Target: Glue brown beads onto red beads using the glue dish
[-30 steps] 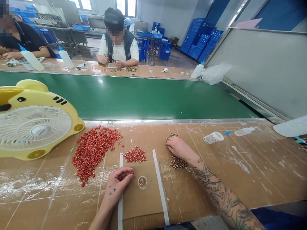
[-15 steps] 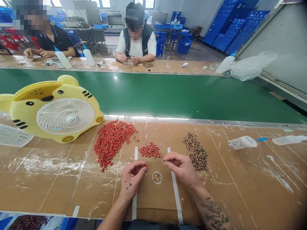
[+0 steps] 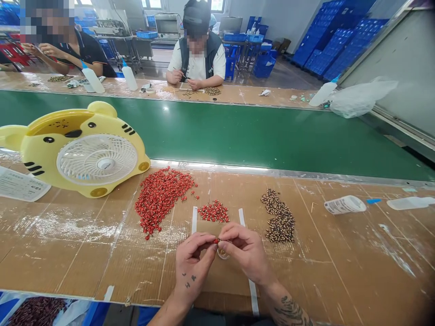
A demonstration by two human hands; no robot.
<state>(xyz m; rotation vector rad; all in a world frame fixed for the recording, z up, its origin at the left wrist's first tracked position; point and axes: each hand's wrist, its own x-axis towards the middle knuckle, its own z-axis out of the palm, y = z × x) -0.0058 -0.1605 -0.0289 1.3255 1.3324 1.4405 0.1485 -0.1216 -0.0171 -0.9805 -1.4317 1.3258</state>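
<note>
My left hand (image 3: 193, 260) pinches a small red bead-like piece (image 3: 215, 241) between thumb and fingertips. Against it, my right hand (image 3: 247, 253) is closed in a pinch, its fingertips meeting the red piece; what they hold is too small to make out. Partly hidden below the fingers, a small clear round dish (image 3: 223, 255) rests on a cardboard sheet (image 3: 226, 283) between two white tape strips. A little heap of red pieces (image 3: 213, 211) lies just beyond, with a larger red pile (image 3: 163, 194) to its left. Dark-and-gold beads (image 3: 280, 219) are piled at the right.
A yellow animal-faced fan (image 3: 84, 154) stands at the left. A white tub (image 3: 345, 205) and a squeeze bottle (image 3: 409, 203) lie at the right. Beyond the green belt (image 3: 238, 131), two co-workers sit at another bench. A bin of dark pieces (image 3: 39, 312) is at lower left.
My right hand has left the dark-and-gold pile and moved left to meet my left hand over the dish. My left hand keeps its red piece. The view has swung left.
</note>
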